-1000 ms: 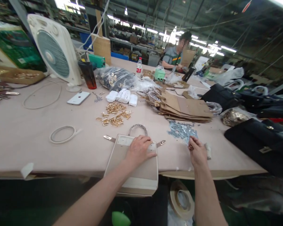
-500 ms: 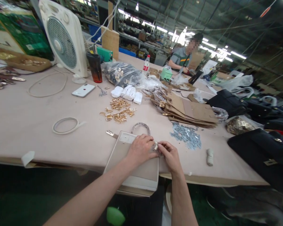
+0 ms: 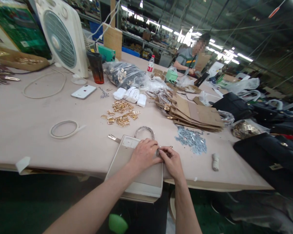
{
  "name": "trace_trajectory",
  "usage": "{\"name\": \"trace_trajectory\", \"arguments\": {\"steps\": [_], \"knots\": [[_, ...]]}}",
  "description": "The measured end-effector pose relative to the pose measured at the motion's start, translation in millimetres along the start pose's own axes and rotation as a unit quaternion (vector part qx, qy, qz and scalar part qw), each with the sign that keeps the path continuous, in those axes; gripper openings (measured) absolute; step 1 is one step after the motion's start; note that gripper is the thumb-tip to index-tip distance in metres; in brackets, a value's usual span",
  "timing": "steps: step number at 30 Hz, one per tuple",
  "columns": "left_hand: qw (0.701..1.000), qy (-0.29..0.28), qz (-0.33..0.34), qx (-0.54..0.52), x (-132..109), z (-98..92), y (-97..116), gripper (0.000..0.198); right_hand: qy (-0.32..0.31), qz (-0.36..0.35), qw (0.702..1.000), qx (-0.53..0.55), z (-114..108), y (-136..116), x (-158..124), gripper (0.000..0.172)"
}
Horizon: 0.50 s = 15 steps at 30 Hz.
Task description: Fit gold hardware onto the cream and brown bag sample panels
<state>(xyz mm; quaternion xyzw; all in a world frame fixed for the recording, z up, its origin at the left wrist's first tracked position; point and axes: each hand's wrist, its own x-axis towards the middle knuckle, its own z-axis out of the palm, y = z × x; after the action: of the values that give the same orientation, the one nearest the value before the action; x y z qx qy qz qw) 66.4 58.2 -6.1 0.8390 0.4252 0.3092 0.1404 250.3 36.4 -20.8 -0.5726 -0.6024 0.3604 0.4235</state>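
Observation:
A beige handbag (image 3: pixel 136 175) lies flat at the table's front edge, its lower part hanging over. My left hand (image 3: pixel 144 155) rests on the bag's upper right corner with fingers curled, pressing it down. My right hand (image 3: pixel 169 162) meets it there, fingers pinched on the small metal strap clasp (image 3: pixel 158 151) at the bag's right side. The bag's other strap clasp (image 3: pixel 111 137) sticks out at the left, and its clear handle (image 3: pixel 144 129) arches behind. A pile of small silver metal pieces (image 3: pixel 191 140) lies just right of my hands.
Gold hardware (image 3: pixel 120 117) is scattered behind the bag, with white pads (image 3: pixel 130 94), a phone (image 3: pixel 83 92), a cup (image 3: pixel 96 67) and a fan (image 3: pixel 62 37) farther back. Brown card pieces (image 3: pixel 195 113) and black bags (image 3: pixel 271 152) sit right. A person (image 3: pixel 189 58) works at the far end.
My right hand left the silver pieces on the right and came to the bag's right corner, pinching the strap clasp beside my left hand. The view shifted slightly.

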Motion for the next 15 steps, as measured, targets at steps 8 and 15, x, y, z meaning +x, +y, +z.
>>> {"name": "trace_trajectory", "arguments": {"steps": [8,15], "knots": [[1.000,0.001,-0.002,0.008,0,0.0,-1,0.040,0.034,-0.037,0.996,-0.078,4,3,2,0.023],[1.000,0.007,0.016,0.021,3,2.3,-1,0.036,0.081,-0.052,0.993,-0.067,11,-3,-8,0.018]]}}
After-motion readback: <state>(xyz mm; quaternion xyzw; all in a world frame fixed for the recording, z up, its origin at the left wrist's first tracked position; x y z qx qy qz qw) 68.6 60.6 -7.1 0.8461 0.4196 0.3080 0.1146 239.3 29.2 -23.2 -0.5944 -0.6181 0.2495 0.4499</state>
